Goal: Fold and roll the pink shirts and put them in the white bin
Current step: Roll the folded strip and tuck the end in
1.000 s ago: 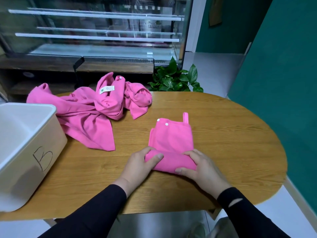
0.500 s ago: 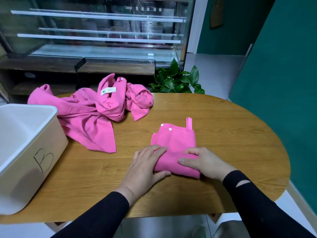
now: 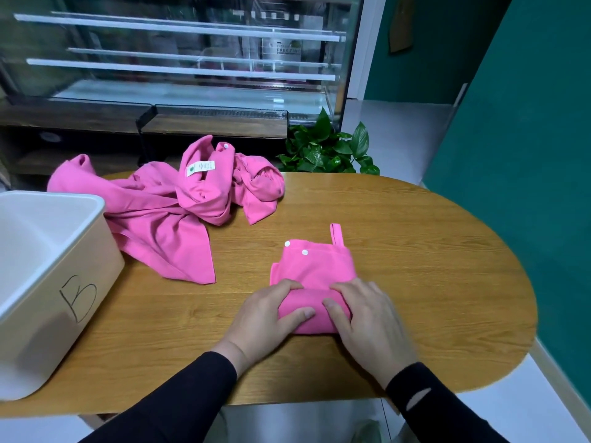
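A folded pink shirt (image 3: pixel 315 266) with two white snaps lies on the wooden table (image 3: pixel 431 266), its near end rolled into a thick tube. My left hand (image 3: pixel 268 318) grips the left end of the roll, thumb underneath and fingers curled over the top. My right hand (image 3: pixel 367 318) grips the right end the same way. A loose heap of pink shirts (image 3: pixel 166 212) lies crumpled at the back left of the table. The white bin (image 3: pixel 64 260), marked with a handwritten B, stands at the left edge; what I see of its inside holds nothing.
A glass display case (image 3: pixel 192 59) stands behind the table. A green leafy plant (image 3: pixel 326 151) sits just past the far table edge. A teal wall (image 3: pixel 527 139) runs along the right. The table's rounded right end drops to a pale floor.
Both hands have rolled the shirt further away from me, so the roll is thicker and less flat fabric shows. The view has tilted slightly.
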A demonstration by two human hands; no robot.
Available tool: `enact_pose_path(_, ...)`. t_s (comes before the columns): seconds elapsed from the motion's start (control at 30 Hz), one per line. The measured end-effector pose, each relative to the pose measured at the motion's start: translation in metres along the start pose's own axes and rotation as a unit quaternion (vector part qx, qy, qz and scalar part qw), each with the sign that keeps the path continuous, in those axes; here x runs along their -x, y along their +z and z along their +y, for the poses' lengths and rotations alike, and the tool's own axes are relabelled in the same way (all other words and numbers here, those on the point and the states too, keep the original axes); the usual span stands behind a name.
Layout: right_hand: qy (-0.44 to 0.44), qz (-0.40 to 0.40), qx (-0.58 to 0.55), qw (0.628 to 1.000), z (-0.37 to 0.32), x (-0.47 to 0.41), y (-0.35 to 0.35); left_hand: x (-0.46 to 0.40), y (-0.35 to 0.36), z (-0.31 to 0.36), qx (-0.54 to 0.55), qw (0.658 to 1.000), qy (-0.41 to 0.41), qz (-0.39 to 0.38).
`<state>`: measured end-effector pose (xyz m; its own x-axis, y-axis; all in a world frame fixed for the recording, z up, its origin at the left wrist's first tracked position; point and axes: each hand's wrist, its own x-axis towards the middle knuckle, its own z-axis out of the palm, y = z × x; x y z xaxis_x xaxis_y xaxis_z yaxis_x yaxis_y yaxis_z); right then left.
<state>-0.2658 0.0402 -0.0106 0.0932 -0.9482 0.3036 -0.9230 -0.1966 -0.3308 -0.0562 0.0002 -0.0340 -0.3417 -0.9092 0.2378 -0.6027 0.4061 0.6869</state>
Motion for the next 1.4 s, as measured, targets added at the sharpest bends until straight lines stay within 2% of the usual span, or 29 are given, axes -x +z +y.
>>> enact_pose_path(0.13,0.002,0.0,0.03,1.0,0.002,-0.01,0.005,0.001,0.001,0.001,0.03,0.999,-0.017,0.027)
enact_pose_path(0.23,0.022,-0.025,0.033,0.999,0.0,-0.018,0.001,0.0,0.002,0.003,-0.104,0.983,0.085,0.122)
enact_pose_path(0.3,0.026,-0.048,0.023,0.998,0.0,-0.023,-0.004,0.003,0.001,0.007,-0.204,0.957,0.177,0.101)
enact_pose_path(0.33,0.026,-0.063,0.018,0.998,0.0,-0.026,-0.005,0.005,0.0,0.008,-0.24,0.949,0.189,0.074)
enact_pose_path(0.47,0.046,-0.128,0.016,0.991,-0.007,-0.042,-0.011,0.004,-0.002,0.004,-0.313,0.94,0.134,0.023)
enact_pose_path(0.53,0.055,-0.102,0.004,0.993,-0.006,-0.043,-0.007,-0.001,-0.002,0.003,-0.315,0.941,0.121,0.014)
enact_pose_path(0.63,0.051,-0.003,-0.087,0.995,0.002,-0.024,0.009,-0.008,-0.002,0.002,-0.281,0.957,0.071,-0.004)
enact_pose_path(0.7,0.064,0.015,-0.136,0.989,0.008,-0.008,0.018,-0.011,-0.003,0.001,-0.259,0.964,0.054,-0.03)
enact_pose_path(0.9,0.083,0.033,-0.118,0.989,0.003,-0.015,0.015,-0.019,-0.019,0.01,-0.161,0.981,0.001,-0.113)
enact_pose_path(1.0,0.082,-0.001,-0.113,0.99,0.002,-0.019,0.006,-0.023,-0.028,0.012,-0.142,0.975,-0.031,-0.169)
enact_pose_path(1.07,0.091,-0.025,-0.098,0.991,0.0,-0.019,0.002,-0.023,-0.035,0.019,-0.168,0.966,-0.046,-0.193)
enact_pose_path(1.1,0.104,-0.035,-0.091,0.99,0.0,-0.02,0.001,-0.023,-0.037,0.022,-0.221,0.96,-0.018,-0.168)
enact_pose_path(1.13,0.121,-0.048,-0.086,0.988,-0.001,-0.023,0.0,-0.021,-0.038,0.025,-0.282,0.952,0.034,-0.111)
enact_pose_path(1.2,0.155,-0.082,-0.092,0.98,-0.001,-0.031,-0.003,-0.011,-0.032,0.029,-0.33,0.934,0.134,-0.03)
enact_pose_path(1.27,0.18,-0.114,-0.101,0.972,0.0,-0.04,-0.004,-0.003,-0.023,0.025,-0.324,0.93,0.17,-0.039)
enact_pose_path(1.33,0.187,-0.129,-0.102,0.969,-0.003,-0.046,-0.004,-0.003,-0.018,0.018,-0.335,0.928,0.158,-0.043)
enact_pose_path(1.4,0.168,-0.093,-0.066,0.979,-0.005,-0.043,-0.004,-0.014,-0.016,0.015,-0.348,0.923,0.158,-0.037)
